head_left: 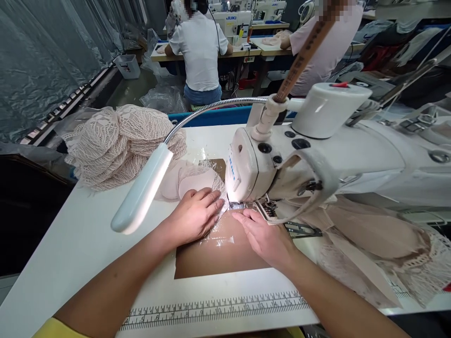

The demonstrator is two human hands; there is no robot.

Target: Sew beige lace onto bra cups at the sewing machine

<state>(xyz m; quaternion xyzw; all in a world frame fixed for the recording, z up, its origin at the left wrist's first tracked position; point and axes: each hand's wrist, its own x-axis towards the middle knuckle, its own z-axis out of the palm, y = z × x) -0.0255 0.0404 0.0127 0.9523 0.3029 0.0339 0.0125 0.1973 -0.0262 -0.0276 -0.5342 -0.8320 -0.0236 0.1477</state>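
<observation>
My left hand (199, 213) lies flat with its fingers stretched over a pale pink lace bra cup piece (199, 182), just left of the sewing machine head (243, 166). Under the needle area, the presser foot (237, 205) sits at the edge of this lace. My right hand (264, 237) rests palm down to the right, fingers extended, its fingertips close in front of the presser foot. Whether they touch the lace edge is hard to see. Beneath both hands is a shiny brown plate (214, 260) set into the white table.
A tall stack of lace pieces (116, 145) stands at the back left. A bendable lamp (143, 190) arches over the table. Sewn beige pieces (373, 234) lie at the right. A printed ruler (211, 311) runs along the front. Two people sit at machines beyond.
</observation>
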